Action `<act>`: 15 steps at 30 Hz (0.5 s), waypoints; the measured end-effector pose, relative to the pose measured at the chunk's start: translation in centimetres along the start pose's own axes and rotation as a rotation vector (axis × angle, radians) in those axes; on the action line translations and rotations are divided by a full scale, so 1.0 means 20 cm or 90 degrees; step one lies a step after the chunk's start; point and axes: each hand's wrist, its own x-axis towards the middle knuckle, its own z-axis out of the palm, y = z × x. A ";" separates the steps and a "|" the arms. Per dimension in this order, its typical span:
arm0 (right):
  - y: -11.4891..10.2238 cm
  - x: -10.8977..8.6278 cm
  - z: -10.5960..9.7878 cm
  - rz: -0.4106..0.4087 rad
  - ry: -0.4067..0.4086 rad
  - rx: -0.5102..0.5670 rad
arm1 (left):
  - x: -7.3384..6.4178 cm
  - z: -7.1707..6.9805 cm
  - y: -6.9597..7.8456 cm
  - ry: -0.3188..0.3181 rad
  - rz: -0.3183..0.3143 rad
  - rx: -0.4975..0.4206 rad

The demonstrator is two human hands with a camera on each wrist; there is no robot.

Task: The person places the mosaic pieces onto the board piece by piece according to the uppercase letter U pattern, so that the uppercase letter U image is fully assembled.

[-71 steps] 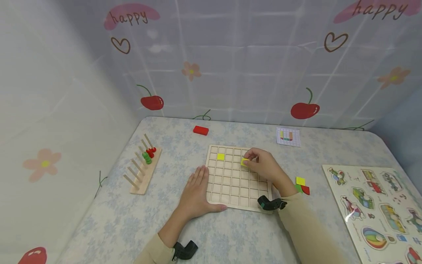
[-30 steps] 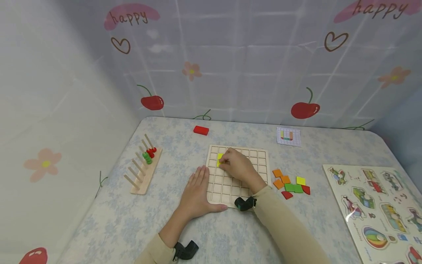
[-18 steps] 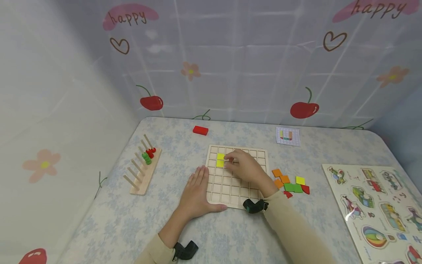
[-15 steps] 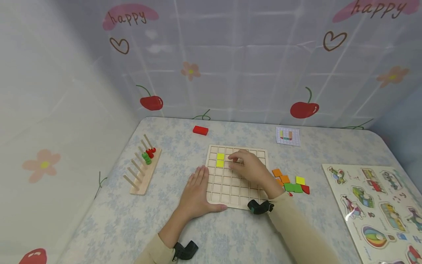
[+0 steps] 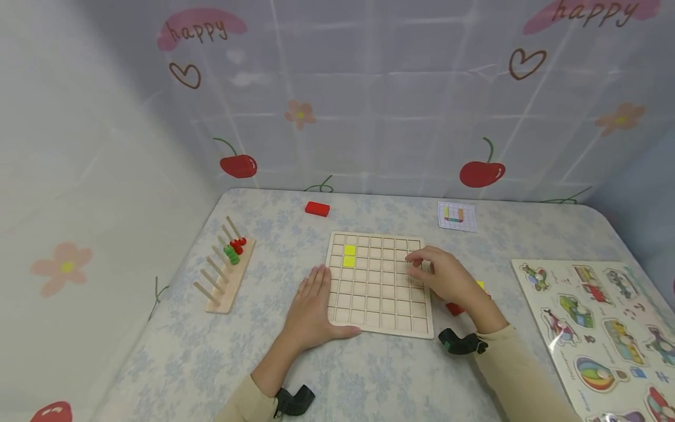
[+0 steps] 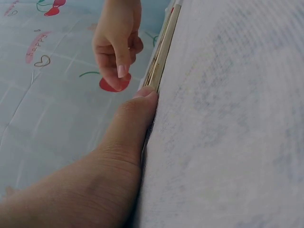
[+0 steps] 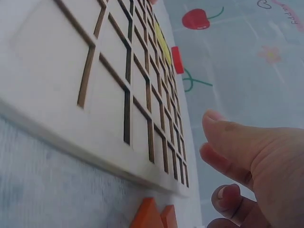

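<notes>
A square wooden grid board [image 5: 387,306] lies on the table. Two yellow square tiles [image 5: 349,255] sit in its upper-left cells, one below the other. My left hand [image 5: 311,310] rests spread against the board's left side, its thumb [image 6: 130,121] along the near edge. Over the right edge of the board is my right hand [image 5: 450,281], fingers loosely bent and thumb apart from them, holding nothing. Beneath it, mostly hidden, lie loose tiles: a red tile [image 5: 454,309] and a bit of yellow show. The right wrist view has orange tiles [image 7: 146,216] beside the board.
A wooden peg stand [image 5: 234,278] with green and red beads is at the left. A red block [image 5: 317,209] and a small pattern card [image 5: 457,217] lie at the back. The picture puzzle board [image 5: 590,328] covers the right side of the table.
My right hand set a yellow tile below the first one, let go, and moved right to the board's right edge, over the loose tiles. My left hand stays put.
</notes>
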 end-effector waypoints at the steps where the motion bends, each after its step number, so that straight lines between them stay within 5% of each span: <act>1: 0.01 -0.01 -0.01 0.007 0.003 -0.004 | 0.00 0.00 0.00 0.001 0.001 -0.001; 15: 0.17 -0.16 -0.17 0.061 0.019 -0.042 | 0.00 0.01 -0.01 0.005 0.005 0.000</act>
